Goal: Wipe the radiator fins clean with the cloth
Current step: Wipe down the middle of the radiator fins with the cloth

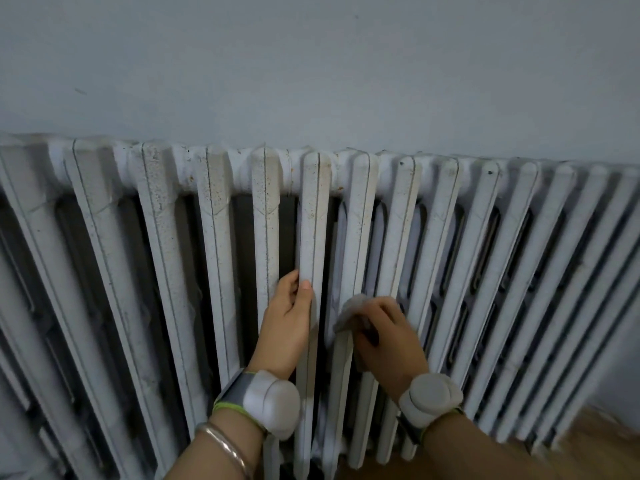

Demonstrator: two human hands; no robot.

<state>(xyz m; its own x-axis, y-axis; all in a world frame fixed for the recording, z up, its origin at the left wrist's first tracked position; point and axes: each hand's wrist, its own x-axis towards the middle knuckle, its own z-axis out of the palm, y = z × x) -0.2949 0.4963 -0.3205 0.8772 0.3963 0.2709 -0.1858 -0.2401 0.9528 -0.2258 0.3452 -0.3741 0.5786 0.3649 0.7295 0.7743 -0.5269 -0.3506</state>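
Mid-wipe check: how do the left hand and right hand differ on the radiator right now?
The left hand grips a bare fin, thumb on its front; the right hand holds the cloth against the next fin to the right. The left hand looks sharp, the right hand blurred. The left wrist carries a bangle, the right none. Both wear a white wrist device and sit at similar height.

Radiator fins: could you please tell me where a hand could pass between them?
The dark gaps left of the left hand look open, as do slots right of the right hand. Crowded between them, where one grips a fin, the other the cloth.
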